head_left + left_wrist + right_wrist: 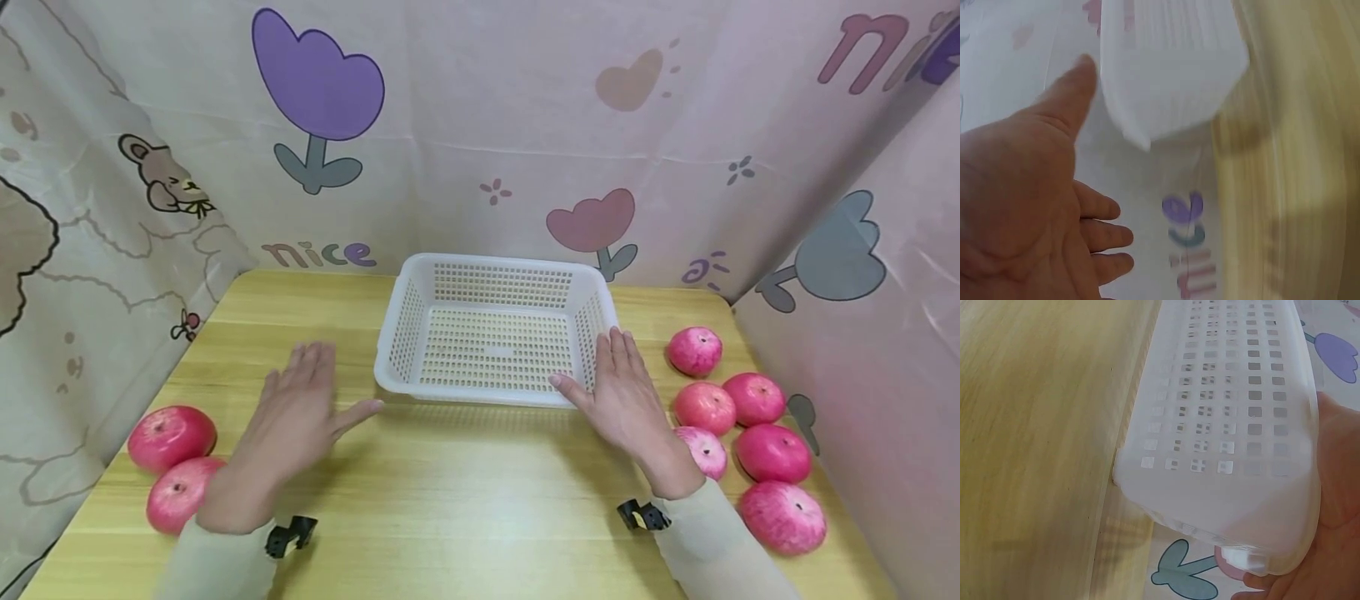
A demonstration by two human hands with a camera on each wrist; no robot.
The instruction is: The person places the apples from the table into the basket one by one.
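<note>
A white plastic basket [495, 392] with a grid of square holes stands at the back of the wooden table, nothing lying inside it. My right hand [626, 400] touches its right front corner, fingers straight along the right side and thumb by the front rim. In the right wrist view, the basket wall [1229, 500] hides part of that hand [1338, 481]. To the left of the basket, my left hand [288, 421] is held apart from it, fingers straight, thumb spread and slightly blurred. The left wrist view shows its palm [1016, 194] facing the basket's end [1172, 81].
Two pinkish-red apples, one at the back [171, 437] and one partly behind my left wrist [180, 496], lie at the table's left edge. Several more, including a small one [695, 350] and a streaked one [782, 517], lie on the right. Printed curtains [465, 108] surround the table [450, 500].
</note>
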